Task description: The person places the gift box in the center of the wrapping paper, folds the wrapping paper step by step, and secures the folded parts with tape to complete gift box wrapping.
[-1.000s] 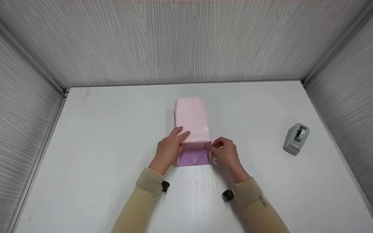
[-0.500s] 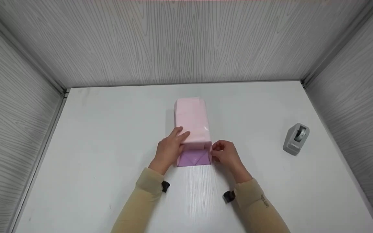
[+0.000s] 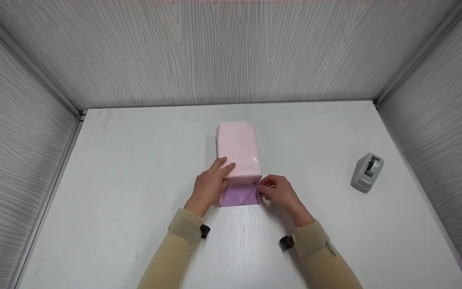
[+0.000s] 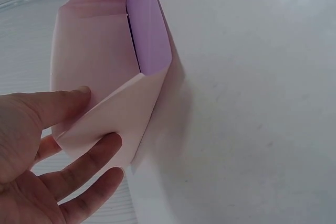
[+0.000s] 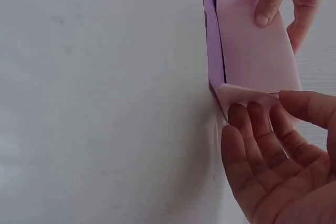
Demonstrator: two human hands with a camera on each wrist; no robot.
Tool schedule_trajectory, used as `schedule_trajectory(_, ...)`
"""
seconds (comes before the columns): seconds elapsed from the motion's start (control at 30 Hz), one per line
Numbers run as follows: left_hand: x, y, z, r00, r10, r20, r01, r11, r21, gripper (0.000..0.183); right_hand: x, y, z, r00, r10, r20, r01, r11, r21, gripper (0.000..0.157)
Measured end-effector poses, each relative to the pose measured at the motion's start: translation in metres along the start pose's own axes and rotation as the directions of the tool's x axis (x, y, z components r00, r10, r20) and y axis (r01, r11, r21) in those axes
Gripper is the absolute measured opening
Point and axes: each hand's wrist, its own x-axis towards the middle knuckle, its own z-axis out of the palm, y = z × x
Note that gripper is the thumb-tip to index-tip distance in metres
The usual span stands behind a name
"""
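A long box wrapped in pale pink paper lies on the white table, its near end unfolded. From that end a purple-faced paper flap stretches along the tabletop toward me. My left hand holds the box's near left corner. In the left wrist view its thumb lies against the end face and its fingers are outside the left side flap. At the near right corner my right hand pinches the right side flap, fingers outside it and thumb at its upper edge.
A grey tape dispenser with a roll of tape stands on the right part of the white table. Grey wood-grain panels rise behind the table and on both sides.
My right hand has slid slightly down along the right side flap, and the flap now leans a little inward. The left hand and the box have stayed in place.
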Motion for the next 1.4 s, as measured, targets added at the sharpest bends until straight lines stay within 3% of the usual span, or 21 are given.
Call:
schedule_trajectory(0.2, 0.000, 0.000, 0.000, 1.000, -0.016, 0.017, 0.017, 1.000, -0.003, 0.051, -0.002, 0.000, -0.002, 0.982, -0.153, 0.107, 0.168, 0.975, -0.144, 0.015)
schedule_trajectory(0.43, -0.001, 0.000, 0.000, 1.000, 0.013, -0.010, -0.013, 1.000, 0.007, 0.051, -0.002, 0.003, -0.001, 0.920, -0.326, 0.216, 0.375, 0.894, -0.246, 0.027)
schedule_trajectory(0.57, -0.001, -0.001, 0.000, 0.999, 0.027, -0.022, -0.027, 1.000, 0.010, 0.051, -0.002, 0.003, 0.000, 0.887, -0.382, 0.261, 0.449, 0.844, -0.292, 0.028)
schedule_trajectory(1.07, -0.002, -0.001, 0.000, 1.000, 0.019, -0.024, -0.020, 1.000, -0.022, 0.052, -0.013, 0.004, 0.004, 0.833, -0.408, 0.372, 0.553, 0.608, -0.570, 0.037)
schedule_trajectory(1.17, -0.001, -0.001, 0.001, 1.000, 0.012, -0.018, -0.012, 1.000, -0.022, 0.052, -0.021, 0.002, 0.005, 0.842, -0.363, 0.400, 0.540, 0.597, -0.594, 0.046)
schedule_trajectory(1.3, -0.001, 0.000, 0.001, 1.000, -0.002, -0.005, 0.001, 1.000, -0.018, 0.051, -0.032, -0.002, 0.009, 0.846, -0.297, 0.443, 0.525, 0.606, -0.598, 0.055)
schedule_trajectory(1.4, 0.000, 0.000, 0.000, 1.000, -0.010, 0.012, 0.010, 1.000, -0.006, 0.052, -0.040, -0.005, 0.014, 0.836, -0.263, 0.482, 0.532, 0.605, -0.592, 0.058)
